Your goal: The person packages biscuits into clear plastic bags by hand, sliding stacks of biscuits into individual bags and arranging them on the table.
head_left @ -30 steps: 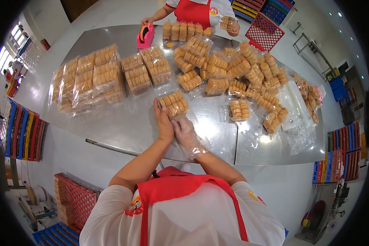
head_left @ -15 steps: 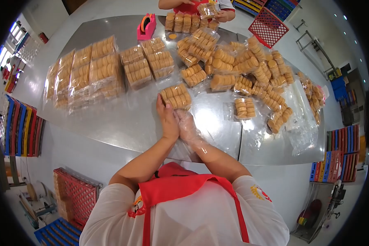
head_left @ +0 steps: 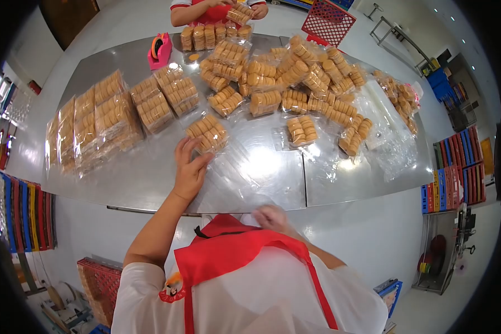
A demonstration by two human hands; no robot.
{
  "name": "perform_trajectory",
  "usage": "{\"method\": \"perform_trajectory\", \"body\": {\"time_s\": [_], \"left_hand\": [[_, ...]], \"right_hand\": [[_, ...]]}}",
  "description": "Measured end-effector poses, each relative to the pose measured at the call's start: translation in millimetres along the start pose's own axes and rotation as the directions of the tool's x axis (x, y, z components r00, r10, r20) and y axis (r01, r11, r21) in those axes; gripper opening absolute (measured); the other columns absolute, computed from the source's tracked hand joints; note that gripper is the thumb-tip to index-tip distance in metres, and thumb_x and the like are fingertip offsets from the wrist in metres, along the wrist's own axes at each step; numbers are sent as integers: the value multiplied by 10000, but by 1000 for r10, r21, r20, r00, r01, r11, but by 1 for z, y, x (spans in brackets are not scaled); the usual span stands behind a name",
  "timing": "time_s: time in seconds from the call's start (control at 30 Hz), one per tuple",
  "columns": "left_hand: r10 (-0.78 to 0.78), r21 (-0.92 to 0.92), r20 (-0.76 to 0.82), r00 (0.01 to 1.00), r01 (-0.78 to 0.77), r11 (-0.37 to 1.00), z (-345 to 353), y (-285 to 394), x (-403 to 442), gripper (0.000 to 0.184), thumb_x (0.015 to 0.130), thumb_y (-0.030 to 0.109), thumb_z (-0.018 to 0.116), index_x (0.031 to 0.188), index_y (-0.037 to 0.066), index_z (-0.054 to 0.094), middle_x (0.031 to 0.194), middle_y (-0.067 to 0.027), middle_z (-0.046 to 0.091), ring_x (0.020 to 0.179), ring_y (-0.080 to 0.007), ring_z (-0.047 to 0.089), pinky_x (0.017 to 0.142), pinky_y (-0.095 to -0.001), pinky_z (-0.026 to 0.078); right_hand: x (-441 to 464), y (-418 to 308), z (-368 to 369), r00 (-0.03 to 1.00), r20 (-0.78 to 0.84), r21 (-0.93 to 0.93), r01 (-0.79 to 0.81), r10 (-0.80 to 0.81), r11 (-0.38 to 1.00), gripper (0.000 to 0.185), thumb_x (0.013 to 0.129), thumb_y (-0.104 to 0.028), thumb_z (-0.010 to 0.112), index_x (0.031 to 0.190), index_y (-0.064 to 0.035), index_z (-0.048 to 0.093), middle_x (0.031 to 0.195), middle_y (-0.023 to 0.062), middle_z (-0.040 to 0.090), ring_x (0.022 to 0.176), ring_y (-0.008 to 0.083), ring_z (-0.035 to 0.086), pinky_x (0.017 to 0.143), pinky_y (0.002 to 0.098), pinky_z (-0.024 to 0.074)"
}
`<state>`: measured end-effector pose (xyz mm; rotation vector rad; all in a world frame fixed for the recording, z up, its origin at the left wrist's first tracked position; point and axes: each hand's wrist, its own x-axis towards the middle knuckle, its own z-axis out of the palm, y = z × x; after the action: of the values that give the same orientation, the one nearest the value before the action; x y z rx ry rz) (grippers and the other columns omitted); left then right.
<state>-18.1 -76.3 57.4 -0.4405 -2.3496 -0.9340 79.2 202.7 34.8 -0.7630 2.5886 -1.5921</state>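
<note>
My left hand [head_left: 190, 170] touches the near left side of a clear pack of round biscuits [head_left: 207, 133] lying on the steel table [head_left: 145, 181]; its fingers are apart. Close to my apron, at the table's front edge, my right hand [head_left: 271, 216] is blurred by motion, so its fingers cannot be made out. Stacked packs [head_left: 114, 111] stand on the left. Beyond the touched pack lies a heap of loose packs [head_left: 295, 69], and a single pack [head_left: 301, 130] rests to its right.
A pink tape dispenser [head_left: 160, 51] stands at the far edge. Across the table a co-worker [head_left: 190, 14] holds a pack behind a row of packs [head_left: 212, 37]. Clear plastic bags [head_left: 392, 147] lie on the right. Stacked coloured crates [head_left: 28, 211] stand at the left.
My right hand has moved away from the pack and my left hand, back towards my apron. My left hand has opened beside the pack. The camera view has shifted.
</note>
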Motion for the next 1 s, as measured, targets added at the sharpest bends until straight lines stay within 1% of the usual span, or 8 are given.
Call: {"method": "perform_trajectory", "body": {"time_s": [0.13,0.17,0.23,0.33,0.43,0.57,0.83,1.0], "left_hand": [[-53,-21,4,999,53,998,3,6,15,199,876,79,619,1058,126,684,1361,-53,490,1262,-377,408,1024,-489,400],[-332,-328,24,943,321,889,1,7,18,200,896,112,612,1090,128,659,1355,-52,492,1258,-374,409,1008,-532,405],[-715,-737,303,629,631,242,-17,25,39,223,935,177,596,1153,132,609,1344,-50,495,1251,-369,411,975,-617,414],[-640,-647,646,417,744,-168,-42,-7,50,274,965,242,579,1219,146,546,1348,-41,485,1232,-349,422,873,-680,437],[-664,-603,647,375,785,-144,-54,-4,60,244,966,219,574,1195,135,560,1346,-57,481,1204,-354,440,860,-681,434],[-687,-581,630,361,807,-109,-40,-39,42,258,984,182,534,1238,143,561,1352,-48,480,1194,-315,451,900,-630,436],[-730,-743,361,581,652,151,-1,-40,-32,369,953,68,508,1318,78,565,1308,-77,542,1102,-201,528,890,-335,463],[-667,-377,486,564,824,423,-16,-9,-70,279,921,84,546,1176,6,632,1058,-113,672,969,-195,624,872,-310,492]], "right_hand": [[-45,-9,-39,734,-300,251,-556,610,793,295,989,-219,587,781,-11,593,642,25,489,602,127,479,560,319,418],[-46,-11,-46,694,-326,346,-544,642,764,280,989,-214,585,800,-9,605,659,18,503,613,116,479,565,313,420],[-37,-14,-58,603,-354,531,-500,715,684,254,989,-204,579,838,-5,628,692,5,531,634,94,479,575,299,424],[-13,-9,-68,695,-405,472,-397,594,787,185,969,-171,594,934,1,655,727,53,598,650,157,559,602,320,450],[32,-11,-82,883,-449,-203,-250,137,947,149,919,-136,635,1010,-24,671,822,108,664,759,257,636,684,361,495],[88,9,-86,955,-251,-750,-88,-160,655,304,834,-163,690,1124,-80,653,1198,145,608,1159,340,542,957,471,442],[130,74,-91,972,7,-929,94,-236,359,256,888,-215,594,1102,-91,661,1245,98,601,1222,328,497,1060,564,326],[139,65,-99,931,-210,-906,-70,-299,417,179,906,-212,607,990,-69,673,1089,118,654,1107,329,562,1000,518,383]]}}
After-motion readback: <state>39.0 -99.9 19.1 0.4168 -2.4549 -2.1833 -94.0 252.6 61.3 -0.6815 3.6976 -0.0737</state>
